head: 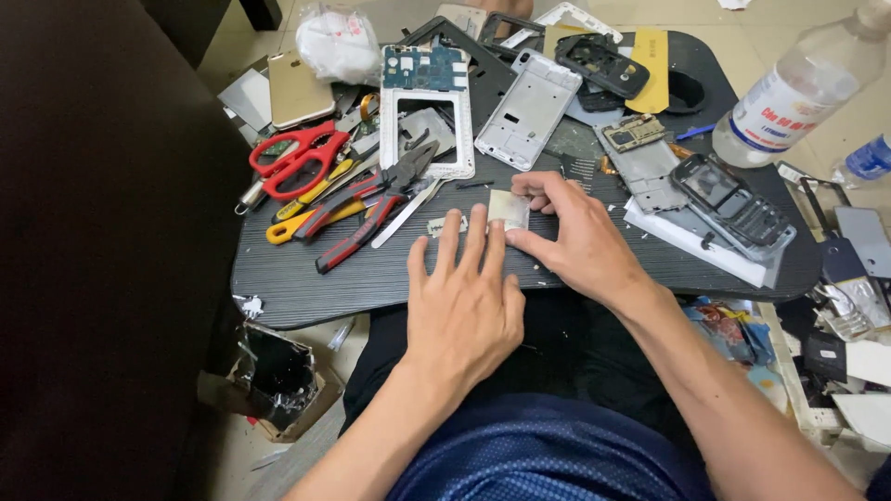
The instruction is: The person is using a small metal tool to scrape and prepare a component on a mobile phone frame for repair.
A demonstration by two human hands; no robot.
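— Where's the plate (509,210)?
— Mid-worktop (390,274), near its front edge, right hand (575,239) pinching it.
— Left hand (461,306)?
— Fingers spread flat, touching the plate's edge. Pliers (371,206) left; bare strip along the front.

Makeshift home phone-repair spot: dark wood-grain lap table (390,274) over tiled floor, centre frame, strewn with stripped silver phone frames (527,109), blue circuit board (423,68), red-handled scissors (295,160) and red-grip pliers (367,206) upper left, scrap parts piled at right edge.
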